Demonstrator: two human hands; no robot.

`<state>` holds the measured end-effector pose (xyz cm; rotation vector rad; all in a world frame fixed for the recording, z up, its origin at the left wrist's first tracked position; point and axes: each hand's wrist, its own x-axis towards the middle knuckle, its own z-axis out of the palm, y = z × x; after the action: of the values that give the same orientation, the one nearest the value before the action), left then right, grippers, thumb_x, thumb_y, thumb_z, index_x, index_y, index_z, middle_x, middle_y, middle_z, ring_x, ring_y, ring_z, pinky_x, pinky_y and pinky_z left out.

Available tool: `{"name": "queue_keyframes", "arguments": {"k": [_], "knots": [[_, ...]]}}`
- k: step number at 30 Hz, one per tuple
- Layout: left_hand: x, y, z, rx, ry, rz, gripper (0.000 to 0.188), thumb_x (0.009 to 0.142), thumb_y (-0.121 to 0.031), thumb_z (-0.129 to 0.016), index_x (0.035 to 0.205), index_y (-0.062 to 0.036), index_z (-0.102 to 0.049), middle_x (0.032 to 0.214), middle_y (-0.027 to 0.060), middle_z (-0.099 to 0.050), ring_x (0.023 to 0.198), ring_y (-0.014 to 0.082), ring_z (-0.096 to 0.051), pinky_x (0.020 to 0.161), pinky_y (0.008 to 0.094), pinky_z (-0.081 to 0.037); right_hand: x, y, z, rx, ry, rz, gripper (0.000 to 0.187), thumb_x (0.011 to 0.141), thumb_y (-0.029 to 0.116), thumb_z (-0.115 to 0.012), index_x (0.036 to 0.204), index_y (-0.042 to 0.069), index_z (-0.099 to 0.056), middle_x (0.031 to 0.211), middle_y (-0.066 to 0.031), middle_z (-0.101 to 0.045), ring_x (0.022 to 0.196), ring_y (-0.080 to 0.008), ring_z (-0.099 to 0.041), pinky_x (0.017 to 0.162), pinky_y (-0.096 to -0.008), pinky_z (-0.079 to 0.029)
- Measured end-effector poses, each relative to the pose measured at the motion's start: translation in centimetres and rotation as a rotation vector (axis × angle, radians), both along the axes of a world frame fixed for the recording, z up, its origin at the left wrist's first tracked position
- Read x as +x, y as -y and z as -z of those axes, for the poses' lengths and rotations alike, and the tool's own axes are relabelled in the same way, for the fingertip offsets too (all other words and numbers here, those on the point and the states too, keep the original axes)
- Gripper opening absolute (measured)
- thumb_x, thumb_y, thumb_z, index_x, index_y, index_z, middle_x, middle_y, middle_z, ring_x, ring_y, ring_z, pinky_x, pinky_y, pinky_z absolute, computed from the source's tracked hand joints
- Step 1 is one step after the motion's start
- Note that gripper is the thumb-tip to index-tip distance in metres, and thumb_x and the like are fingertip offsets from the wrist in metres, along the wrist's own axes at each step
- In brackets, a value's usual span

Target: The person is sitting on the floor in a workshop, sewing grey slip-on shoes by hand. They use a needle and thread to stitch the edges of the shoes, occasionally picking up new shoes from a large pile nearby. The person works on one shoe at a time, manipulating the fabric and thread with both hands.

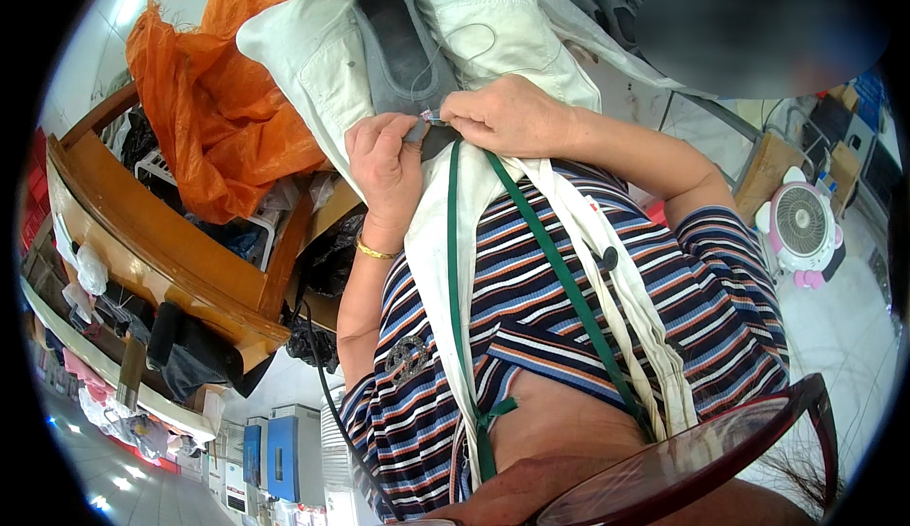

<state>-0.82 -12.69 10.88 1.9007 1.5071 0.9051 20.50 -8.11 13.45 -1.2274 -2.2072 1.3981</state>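
A grey slip-on shoe (pixel 384 24) rests on the white cloth apron (pixel 512 19) over my lap, its opening facing up. My left hand (pixel 384 161) is closed at the near end of the shoe, pinching a small grey piece of material (pixel 415 132). Right beside it, my right hand (pixel 512 114) is closed too, thumb and fingers pressed together. A tiny light-coloured item shows at those fingertips, too small to name. Over the shoe and apron curls a thin dark thread (pixel 492 45). The fingers hide part of the shoe's near end.
An orange woven sack (pixel 213 109) spills over a brown wooden drawer (pixel 171 232) on the left. Several grey shoes (pixel 616 9) are piled at the far right, next to a blurred patch. A pink and white fan (pixel 802 218) stands on the right floor. Green straps (pixel 559 270) cross my striped shirt.
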Motion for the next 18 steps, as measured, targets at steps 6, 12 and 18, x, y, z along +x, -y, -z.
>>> {"name": "queue_keyframes", "arguments": {"k": [6,12,18], "knots": [[0.0,0.0,0.0,0.023,-0.015,0.003,0.029,0.07,0.006,-0.072,0.094,-0.0096,-0.067,0.093,0.005,-0.067,0.09,0.0281,-0.059,0.081,0.0373,-0.046,-0.1,-0.4,-0.2,0.01,0.025,-0.032,0.015,0.089,0.014,-0.061,0.101,0.009,-0.067,0.073,-0.0137,-0.066,0.064,-0.0315,-0.066,0.059,-0.039,-0.052],[-0.1,0.1,0.3,0.068,-0.039,0.016,0.034,0.065,0.008,-0.069,0.093,-0.0097,-0.067,0.091,0.0047,-0.066,0.087,0.0277,-0.059,0.079,0.0376,-0.046,-0.7,-0.6,-0.3,-0.016,0.045,-0.043,0.011,0.09,0.016,-0.058,0.094,0.006,-0.061,0.07,-0.0181,-0.064,0.066,-0.0383,-0.064,0.06,-0.0463,-0.05],[-0.3,0.3,0.3,0.071,-0.047,0.016,0.035,0.064,0.008,-0.069,0.094,-0.0088,-0.068,0.085,0.0045,-0.065,0.08,0.0258,-0.059,0.074,0.0364,-0.045,-1.7,-0.4,-0.2,-0.081,0.099,-0.026,0.02,0.096,0.022,-0.054,0.094,0.002,-0.055,0.067,-0.0212,-0.062,0.065,-0.0432,-0.063,0.06,-0.052,-0.049]]}}
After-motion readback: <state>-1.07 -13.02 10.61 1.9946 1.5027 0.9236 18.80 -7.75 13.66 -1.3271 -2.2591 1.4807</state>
